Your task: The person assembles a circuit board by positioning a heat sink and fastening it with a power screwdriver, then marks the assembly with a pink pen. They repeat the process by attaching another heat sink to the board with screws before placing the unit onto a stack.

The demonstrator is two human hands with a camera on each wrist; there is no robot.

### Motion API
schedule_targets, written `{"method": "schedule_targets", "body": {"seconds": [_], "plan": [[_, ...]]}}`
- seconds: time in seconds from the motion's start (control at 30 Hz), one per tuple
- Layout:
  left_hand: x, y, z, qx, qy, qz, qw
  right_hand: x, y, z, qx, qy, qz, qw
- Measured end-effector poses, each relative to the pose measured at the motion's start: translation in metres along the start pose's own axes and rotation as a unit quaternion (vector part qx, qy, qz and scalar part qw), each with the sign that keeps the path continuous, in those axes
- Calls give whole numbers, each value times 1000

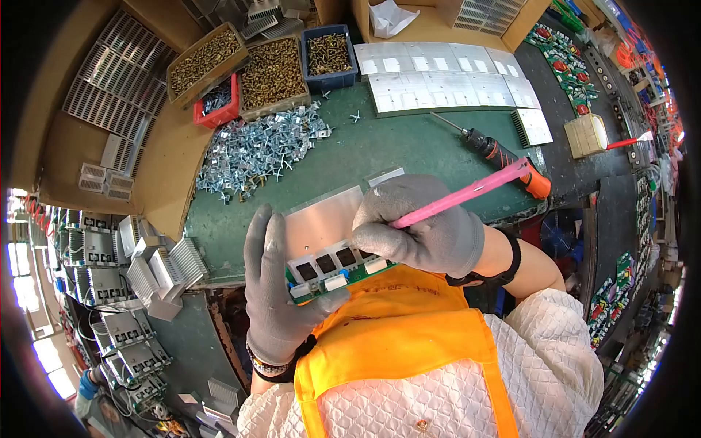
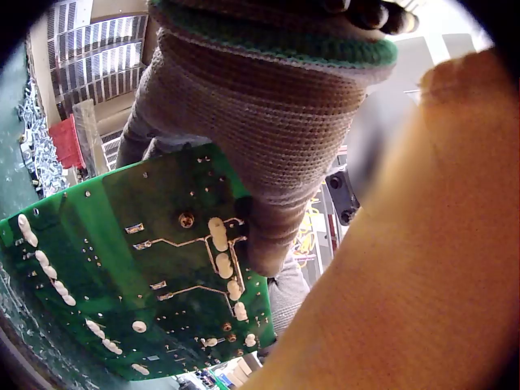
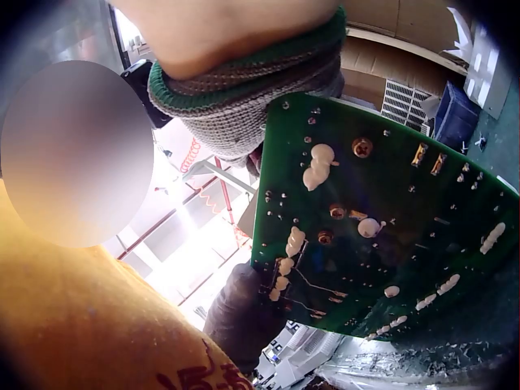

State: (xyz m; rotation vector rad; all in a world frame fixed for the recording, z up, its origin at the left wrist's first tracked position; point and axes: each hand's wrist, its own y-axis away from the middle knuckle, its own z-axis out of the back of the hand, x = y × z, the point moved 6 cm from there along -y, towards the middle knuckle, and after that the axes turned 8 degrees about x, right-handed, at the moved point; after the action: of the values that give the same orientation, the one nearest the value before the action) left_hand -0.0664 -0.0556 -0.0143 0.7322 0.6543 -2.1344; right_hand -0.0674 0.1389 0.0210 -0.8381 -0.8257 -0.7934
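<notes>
A green circuit board (image 1: 357, 277) with a bare metal plate (image 1: 326, 219) behind it is held tilted in front of the apron. Along it sit several black square parts (image 1: 326, 263) in pale frames, plus white blocks. My gloved left hand (image 1: 281, 310) grips its left end, thumb over the near edge. The gloved right hand (image 1: 420, 226) curls round a slim pink stick-like tool (image 1: 467, 193) above the right end; its working tip is hidden behind the fingers. Both wrist views show the board's underside (image 2: 114, 268), with cream blobs and screws.
Beyond lie a heap of small metal clips (image 1: 255, 150), screw bins (image 1: 274, 73), metal plates (image 1: 442, 84) and an orange-black power screwdriver (image 1: 504, 155). Finned heat sinks (image 1: 166, 270) pile up at left by a cardboard box (image 1: 164, 164). More boards (image 1: 566, 66) line the right.
</notes>
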Motion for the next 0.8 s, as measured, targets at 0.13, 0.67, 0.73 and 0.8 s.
{"method": "schedule_targets", "body": {"seconds": [0.13, 0.67, 0.73, 0.8], "plan": [[-1, -1, 0, -5, -5, -8, 1000, 0, -1, 0, -1, 2, -1, 1000], [1, 0, 1, -7, -10, -20, 1000, 2, 0, -1, 5, -43, -7, 999], [0, 0, 1, -8, -9, -20, 1000, 1, -2, -3, -30, -158, -69, 985], [-1, 0, 1, -8, -9, -19, 1000, 8, -8, -6, -9, -125, -55, 991]]}}
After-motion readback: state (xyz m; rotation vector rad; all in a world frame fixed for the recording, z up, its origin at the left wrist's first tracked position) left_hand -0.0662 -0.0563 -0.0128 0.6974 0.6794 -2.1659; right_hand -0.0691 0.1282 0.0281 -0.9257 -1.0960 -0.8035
